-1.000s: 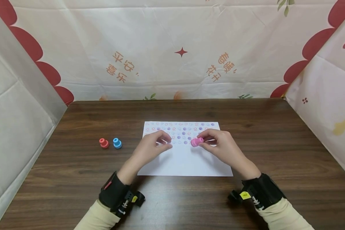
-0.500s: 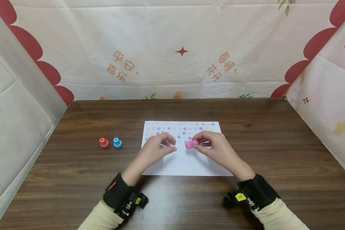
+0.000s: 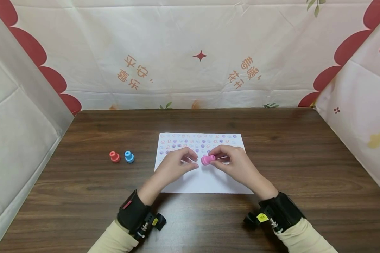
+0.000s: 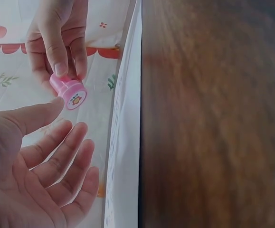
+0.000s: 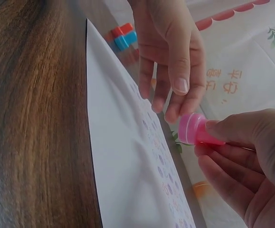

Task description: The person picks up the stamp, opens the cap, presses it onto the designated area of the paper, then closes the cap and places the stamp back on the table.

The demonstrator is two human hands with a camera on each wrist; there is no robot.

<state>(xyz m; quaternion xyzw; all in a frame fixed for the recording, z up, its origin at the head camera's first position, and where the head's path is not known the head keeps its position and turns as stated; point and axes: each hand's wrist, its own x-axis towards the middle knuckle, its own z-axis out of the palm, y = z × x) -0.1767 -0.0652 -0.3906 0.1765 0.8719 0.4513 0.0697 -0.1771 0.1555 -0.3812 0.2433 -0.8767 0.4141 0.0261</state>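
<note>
A small pink stamp [image 3: 206,160] with a flower picture on its round end is pinched between the thumb and fingers of my right hand [image 3: 232,163]. It is held sideways above the sheet, its wide end pointing toward my left hand [image 3: 175,165]. That hand holds nothing; its thumb and fingers are spread apart just short of the stamp, as the left wrist view shows. Beneath both hands lies a white paper sheet [image 3: 206,182], its far half covered in rows of small red, blue and purple prints, some hidden by the hands.
To the left of the paper, a red stamp [image 3: 115,157] and a blue stamp [image 3: 129,157] stand side by side on the dark wooden table [image 3: 82,182]. White patterned cloth [image 3: 177,42] rises behind and along both sides of the table.
My right hand has carried the pink stamp leftward and slightly nearer. My left hand has moved right, so the two hands are closer together over the paper.
</note>
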